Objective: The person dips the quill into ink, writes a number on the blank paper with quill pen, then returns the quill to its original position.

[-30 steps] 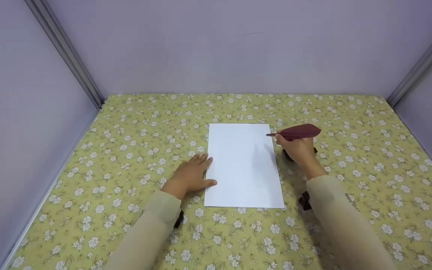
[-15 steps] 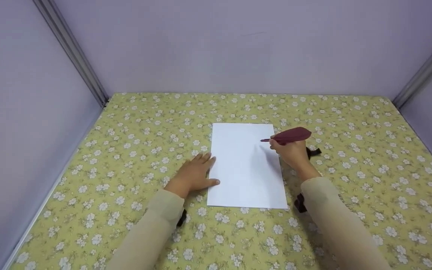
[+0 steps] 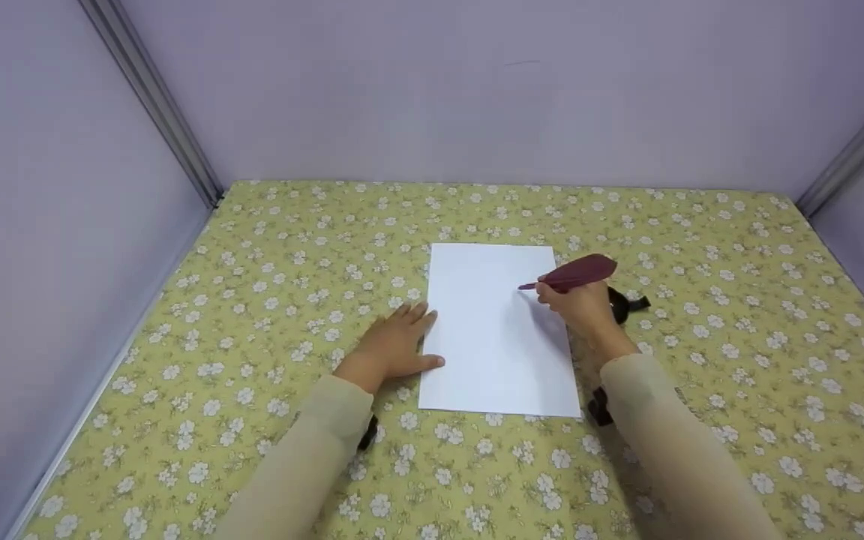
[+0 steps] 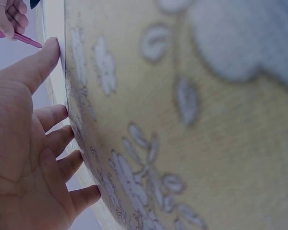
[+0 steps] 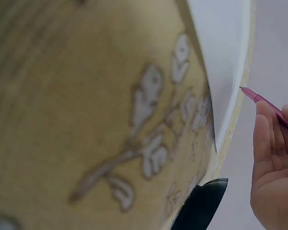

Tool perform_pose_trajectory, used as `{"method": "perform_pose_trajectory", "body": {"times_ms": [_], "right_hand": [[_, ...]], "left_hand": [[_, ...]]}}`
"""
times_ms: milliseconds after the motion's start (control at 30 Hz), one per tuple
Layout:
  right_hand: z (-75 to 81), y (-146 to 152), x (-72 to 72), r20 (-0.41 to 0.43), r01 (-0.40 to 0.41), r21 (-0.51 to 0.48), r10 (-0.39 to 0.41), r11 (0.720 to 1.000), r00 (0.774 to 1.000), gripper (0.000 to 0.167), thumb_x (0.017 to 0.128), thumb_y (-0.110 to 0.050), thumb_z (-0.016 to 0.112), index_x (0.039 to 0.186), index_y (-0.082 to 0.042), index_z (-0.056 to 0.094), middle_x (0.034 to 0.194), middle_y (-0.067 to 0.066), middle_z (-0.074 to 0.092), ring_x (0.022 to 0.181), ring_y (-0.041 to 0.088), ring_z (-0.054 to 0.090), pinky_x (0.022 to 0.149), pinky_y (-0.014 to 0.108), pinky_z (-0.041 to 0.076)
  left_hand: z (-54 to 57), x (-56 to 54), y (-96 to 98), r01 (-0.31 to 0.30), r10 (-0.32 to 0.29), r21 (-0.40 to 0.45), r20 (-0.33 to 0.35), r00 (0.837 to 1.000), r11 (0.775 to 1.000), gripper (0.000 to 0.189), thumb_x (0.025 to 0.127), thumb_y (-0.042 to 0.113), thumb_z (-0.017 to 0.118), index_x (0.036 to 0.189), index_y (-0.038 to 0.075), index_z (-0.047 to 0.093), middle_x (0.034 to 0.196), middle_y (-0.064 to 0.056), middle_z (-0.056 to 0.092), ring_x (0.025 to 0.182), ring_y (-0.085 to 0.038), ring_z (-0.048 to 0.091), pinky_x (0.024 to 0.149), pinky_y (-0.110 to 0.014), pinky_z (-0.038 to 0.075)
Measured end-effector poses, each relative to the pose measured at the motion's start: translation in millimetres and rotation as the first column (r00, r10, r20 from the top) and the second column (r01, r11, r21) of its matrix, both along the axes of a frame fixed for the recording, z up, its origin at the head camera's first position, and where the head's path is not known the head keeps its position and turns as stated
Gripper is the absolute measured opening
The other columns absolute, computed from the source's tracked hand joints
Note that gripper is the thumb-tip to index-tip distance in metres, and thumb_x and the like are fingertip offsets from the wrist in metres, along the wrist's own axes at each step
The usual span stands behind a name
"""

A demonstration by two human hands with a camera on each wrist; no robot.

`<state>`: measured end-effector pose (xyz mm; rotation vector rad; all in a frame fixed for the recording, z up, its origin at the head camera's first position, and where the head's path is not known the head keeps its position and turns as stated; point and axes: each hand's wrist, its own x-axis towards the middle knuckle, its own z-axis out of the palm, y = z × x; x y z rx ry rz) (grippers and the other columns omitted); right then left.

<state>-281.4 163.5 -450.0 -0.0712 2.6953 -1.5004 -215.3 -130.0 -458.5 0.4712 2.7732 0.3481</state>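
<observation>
A blank white sheet of paper (image 3: 488, 330) lies on the flowered tablecloth in the head view. My left hand (image 3: 394, 345) rests at the sheet's left edge with fingers spread and straight, thumb on the paper. Over the sheet's right side, my right hand (image 3: 582, 307) pinches a dark red feather pen (image 3: 578, 274) between thumb and fingers. The pen's tip points left, above the upper right of the paper; in the right wrist view the pen (image 5: 271, 109) appears clear of the sheet. No marks show on the paper.
A black object (image 3: 619, 305), partly hidden by the right hand, is to the right of the sheet. Yellow flowered cloth (image 3: 312, 262) covers the table. Pale walls (image 3: 402, 90) with metal corner posts (image 3: 158, 101) stand at the back and sides.
My right hand has moved left and slightly down with the feather pen, farther over the paper. The left hand keeps its place on the sheet's edge. The head view has shifted slightly.
</observation>
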Motion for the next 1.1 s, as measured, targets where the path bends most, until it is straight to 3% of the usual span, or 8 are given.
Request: {"method": "perform_pose_trajectory", "body": {"times_ms": [333, 633, 1100], "right_hand": [[-0.4, -2.7, -0.2, 0.043, -0.009, 0.001, 0.009, 1.0, 0.999, 0.025, 0.09, -0.02, 0.067, 0.107, -0.003, 0.066, 0.091, 0.011, 0.07, 0.085, 0.025, 0.066, 0.072, 0.031, 0.053], [0.7, -8.6, -2.1, 0.123, 0.009, -0.068, 0.0, 0.998, 0.992, 0.024, 0.087, -0.017, 0.071, 0.106, -0.002, 0.065, 0.092, 0.012, 0.07, 0.086, 0.023, 0.066, 0.076, 0.033, 0.054], [0.0, -11.8, 2.9, 0.113, -0.064, -0.094, 0.075, 0.993, 0.991, 0.024, 0.087, -0.016, 0.072, 0.104, 0.0, 0.069, 0.088, 0.013, 0.071, 0.082, 0.024, 0.068, 0.074, 0.032, 0.055]], "left_hand": [[-0.5, -0.9, 0.6, 0.003, -0.003, -0.013, 0.008, 1.0, 1.0, 0.082, 0.09, 0.058, 0.053, 0.154, 0.018, 0.021, 0.159, -0.002, 0.011, 0.144, -0.026, 0.007, 0.112, -0.053, 0.013], [-0.3, 0.3, 0.5, -0.002, 0.002, -0.007, 0.004, 1.0, 1.0, 0.082, 0.09, 0.058, 0.054, 0.153, 0.018, 0.022, 0.159, -0.002, 0.011, 0.144, -0.026, 0.008, 0.112, -0.053, 0.013], [-1.7, -1.0, 1.0, -0.016, 0.016, -0.007, 0.006, 1.0, 1.0, 0.081, 0.09, 0.058, 0.054, 0.153, 0.02, 0.022, 0.158, -0.001, 0.012, 0.144, -0.024, 0.008, 0.113, -0.051, 0.012]]}}
